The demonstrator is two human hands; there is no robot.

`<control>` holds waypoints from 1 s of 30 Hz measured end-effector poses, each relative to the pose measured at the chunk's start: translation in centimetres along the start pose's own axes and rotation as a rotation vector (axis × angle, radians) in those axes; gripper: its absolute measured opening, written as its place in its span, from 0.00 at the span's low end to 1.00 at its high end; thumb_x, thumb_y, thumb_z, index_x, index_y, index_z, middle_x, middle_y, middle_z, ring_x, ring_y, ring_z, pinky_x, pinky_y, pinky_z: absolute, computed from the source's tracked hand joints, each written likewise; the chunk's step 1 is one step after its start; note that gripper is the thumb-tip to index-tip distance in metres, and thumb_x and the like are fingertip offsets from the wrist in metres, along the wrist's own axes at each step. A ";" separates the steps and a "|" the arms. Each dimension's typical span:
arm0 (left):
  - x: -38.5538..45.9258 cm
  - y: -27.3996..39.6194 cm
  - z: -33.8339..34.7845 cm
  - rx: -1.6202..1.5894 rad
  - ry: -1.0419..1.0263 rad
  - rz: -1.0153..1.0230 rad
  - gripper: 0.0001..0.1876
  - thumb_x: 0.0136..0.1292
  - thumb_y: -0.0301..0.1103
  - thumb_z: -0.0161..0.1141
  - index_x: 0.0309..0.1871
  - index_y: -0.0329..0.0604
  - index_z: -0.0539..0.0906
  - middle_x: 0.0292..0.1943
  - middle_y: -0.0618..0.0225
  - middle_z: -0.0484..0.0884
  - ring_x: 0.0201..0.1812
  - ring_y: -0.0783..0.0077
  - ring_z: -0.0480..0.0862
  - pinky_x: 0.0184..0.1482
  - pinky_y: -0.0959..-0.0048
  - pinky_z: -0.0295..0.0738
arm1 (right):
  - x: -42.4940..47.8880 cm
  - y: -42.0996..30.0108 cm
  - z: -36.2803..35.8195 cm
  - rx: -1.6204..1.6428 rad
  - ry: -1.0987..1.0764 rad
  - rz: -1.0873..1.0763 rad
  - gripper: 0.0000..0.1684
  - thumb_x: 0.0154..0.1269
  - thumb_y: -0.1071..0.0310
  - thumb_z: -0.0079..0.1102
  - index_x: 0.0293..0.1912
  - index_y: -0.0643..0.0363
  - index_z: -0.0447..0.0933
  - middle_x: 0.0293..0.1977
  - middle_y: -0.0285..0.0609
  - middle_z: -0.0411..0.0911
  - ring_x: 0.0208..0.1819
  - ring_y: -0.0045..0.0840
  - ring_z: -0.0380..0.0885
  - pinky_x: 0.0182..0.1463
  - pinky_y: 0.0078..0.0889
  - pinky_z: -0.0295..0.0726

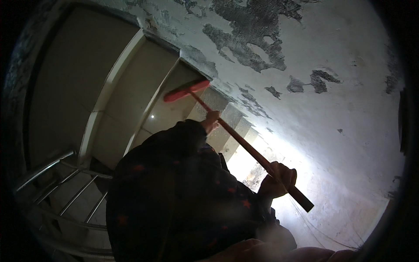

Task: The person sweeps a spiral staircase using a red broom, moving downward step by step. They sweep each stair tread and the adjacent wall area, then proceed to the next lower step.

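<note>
Both of my hands hold a broom with a red head [186, 91] and a long reddish-brown handle [244, 142]. My left hand [211, 121] is closed around the handle a short way from the head. Closer to the free end, my right hand [278, 180] grips it, and the bare end sticks out past the fist. The head lies over a tiled stair step [160, 111], its far end against the foot of the wall. Its bristles are hard to make out in the shade. My dark sleeve and star-patterned clothing [183, 193] hide part of the stairs.
A wall [327, 131] with peeling paint runs along the stairs. Wider steps [124, 82] lie to the left, with a steel railing [49, 170] at the lower left. Narrower steps [226, 131] lead toward bright light. A thin wire [307, 219] hangs near the wall.
</note>
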State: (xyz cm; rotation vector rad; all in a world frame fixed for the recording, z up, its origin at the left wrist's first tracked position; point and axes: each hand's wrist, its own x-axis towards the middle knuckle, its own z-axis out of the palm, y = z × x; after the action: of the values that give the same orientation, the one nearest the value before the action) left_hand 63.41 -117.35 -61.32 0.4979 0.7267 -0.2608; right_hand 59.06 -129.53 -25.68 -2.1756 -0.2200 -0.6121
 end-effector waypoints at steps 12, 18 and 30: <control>-10.4 3.8 7.8 -0.234 0.209 -0.180 0.08 0.51 0.31 0.44 0.19 0.46 0.61 0.12 0.70 0.61 0.10 0.76 0.59 0.10 0.79 0.50 | 5.3 -0.4 -4.7 1.349 0.175 0.287 0.15 0.57 0.66 0.35 0.15 0.51 0.53 0.05 0.30 0.49 0.07 0.16 0.50 0.13 0.21 0.54; -6.8 8.4 3.6 -0.477 0.446 -0.011 0.08 0.51 0.28 0.43 0.19 0.45 0.59 0.13 0.70 0.60 0.13 0.76 0.60 0.13 0.77 0.54 | 10.6 4.8 5.1 1.518 -0.429 0.301 0.14 0.56 0.72 0.35 0.16 0.50 0.54 0.05 0.28 0.50 0.06 0.14 0.46 0.10 0.18 0.49; 1.7 10.4 0.6 -0.239 0.220 0.023 0.09 0.48 0.29 0.46 0.18 0.47 0.59 0.13 0.72 0.58 0.11 0.79 0.56 0.12 0.79 0.49 | 8.1 -0.5 9.4 0.711 -0.090 -0.006 0.14 0.51 0.80 0.39 0.14 0.58 0.52 0.08 0.34 0.50 0.10 0.18 0.49 0.12 0.19 0.47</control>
State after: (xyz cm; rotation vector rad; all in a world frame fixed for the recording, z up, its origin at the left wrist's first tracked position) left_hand 69.10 -108.86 -58.58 0.3099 0.9530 -0.0960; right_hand 69.21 -122.36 -26.24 -1.5134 -0.4205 -0.3602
